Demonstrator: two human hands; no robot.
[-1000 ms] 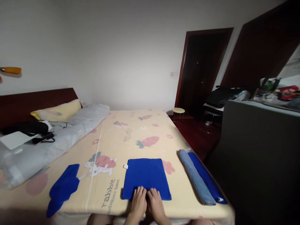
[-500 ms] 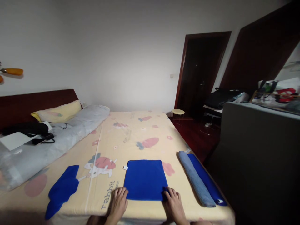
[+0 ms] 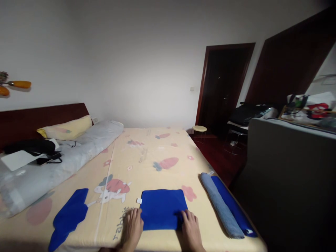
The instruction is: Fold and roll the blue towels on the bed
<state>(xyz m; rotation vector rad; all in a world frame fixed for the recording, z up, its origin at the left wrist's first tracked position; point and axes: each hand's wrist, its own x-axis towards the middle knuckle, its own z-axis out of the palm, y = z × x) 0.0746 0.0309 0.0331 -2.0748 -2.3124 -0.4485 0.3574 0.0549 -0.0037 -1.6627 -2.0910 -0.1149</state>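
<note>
A blue cloth [image 3: 162, 210] lies flat on the bed in front of me, roughly rectangular, with a small white tag [image 3: 139, 201] at its far left side. My left hand [image 3: 134, 222] has its fingers bent at the cloth's left edge, close to the near corner. On the opposite side, the curled fingers of my right hand [image 3: 191, 225] hold the right edge. Both thumbs are mostly hidden. A crumpled blue cloth [image 3: 69, 215] rests to the left. Along the right edge of the bed lie a rolled grey-blue towel [image 3: 220, 204] and a rolled blue cloth [image 3: 233, 203].
The bed [image 3: 157, 178] has a cream sheet with carrot and rabbit prints. At left are a grey bundled cover [image 3: 86, 147], a yellow pillow [image 3: 70, 127] and black items. A round stool [image 3: 199, 128] and a dark cabinet-like panel [image 3: 288, 182] stand at right.
The cloth's far edge and tag have come nearer to me, and the cloth looks shorter front to back. Both hands stay at its sides. The view has tilted up slightly.
</note>
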